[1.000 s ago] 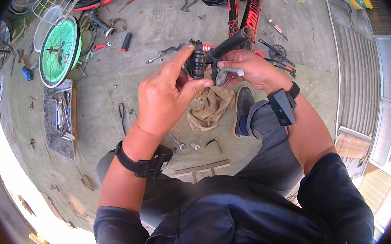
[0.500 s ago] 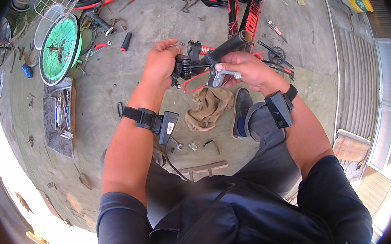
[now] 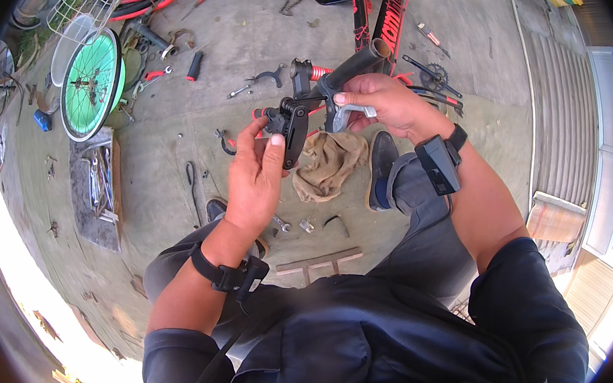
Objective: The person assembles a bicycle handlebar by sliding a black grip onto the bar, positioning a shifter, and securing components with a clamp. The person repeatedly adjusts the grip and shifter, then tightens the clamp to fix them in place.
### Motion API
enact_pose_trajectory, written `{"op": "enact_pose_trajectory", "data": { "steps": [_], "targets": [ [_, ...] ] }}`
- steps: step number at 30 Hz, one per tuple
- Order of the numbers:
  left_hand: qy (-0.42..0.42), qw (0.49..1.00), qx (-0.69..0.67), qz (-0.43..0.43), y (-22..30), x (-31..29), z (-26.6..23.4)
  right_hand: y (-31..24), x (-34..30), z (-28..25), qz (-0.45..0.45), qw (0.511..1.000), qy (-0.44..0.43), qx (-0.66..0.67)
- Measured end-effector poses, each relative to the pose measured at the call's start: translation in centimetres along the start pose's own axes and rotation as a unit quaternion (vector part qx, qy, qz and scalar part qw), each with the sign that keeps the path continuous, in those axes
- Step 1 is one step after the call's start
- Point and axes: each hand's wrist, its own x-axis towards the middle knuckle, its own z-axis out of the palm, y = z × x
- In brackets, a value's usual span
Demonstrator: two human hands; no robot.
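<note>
We judge the work to be somewhere in its middle: the silver brake lever (image 3: 350,111) is already at the dark tube (image 3: 355,69), but the fixing at its clamp (image 3: 326,92) is probably unfinished. Our left hand (image 3: 255,176) grips a black folding tool (image 3: 295,137) between thumb and fingers, and one thin key of it reaches toward three o'clock, to the clamp. We cannot tell if its tip is seated in a screw, nor whether this screw is tight or loose. So some turning there seems left.

Our right hand (image 3: 392,108) is closed on the lever, at nearly three o'clock from the tool, with the thumb upon its body; how the hidden fingers meet the tube, we cannot tell. The tube's open end points to two o'clock and carries no rubber grip.

The brown rag (image 3: 332,165) lies at four o'clock from the tool. The black and red frame (image 3: 393,20) is between one and two o'clock, and the crank with chainring (image 3: 434,77) lies past two, so the whole bicycle seems far from complete.
</note>
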Motion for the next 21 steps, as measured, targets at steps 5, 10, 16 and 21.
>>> {"op": "enact_pose_trajectory", "data": {
  "steps": [5, 10, 16, 21],
  "targets": [
    [-0.046, 0.983, 0.118, 0.133, 2.5, -1.5, 0.3, -0.3, -0.2, 0.3, -0.007, 1.0, 0.011, 0.005],
    [-0.013, 0.95, 0.217, 0.225, 5.1, 1.2, -0.1, -0.8, -0.1, 0.5, -0.006, 1.0, 0.014, 0.011],
    [0.088, 0.889, 0.29, 0.344, 7.7, 7.3, -0.2, -1.0, 0.1, 0.4, -0.003, 1.0, 0.01, 0.003],
    [0.101, 0.968, 0.126, 0.194, 5.8, 12.9, 0.6, -0.9, 0.2, 0.0, 0.011, 1.0, -0.007, 0.004]
  ]
}}
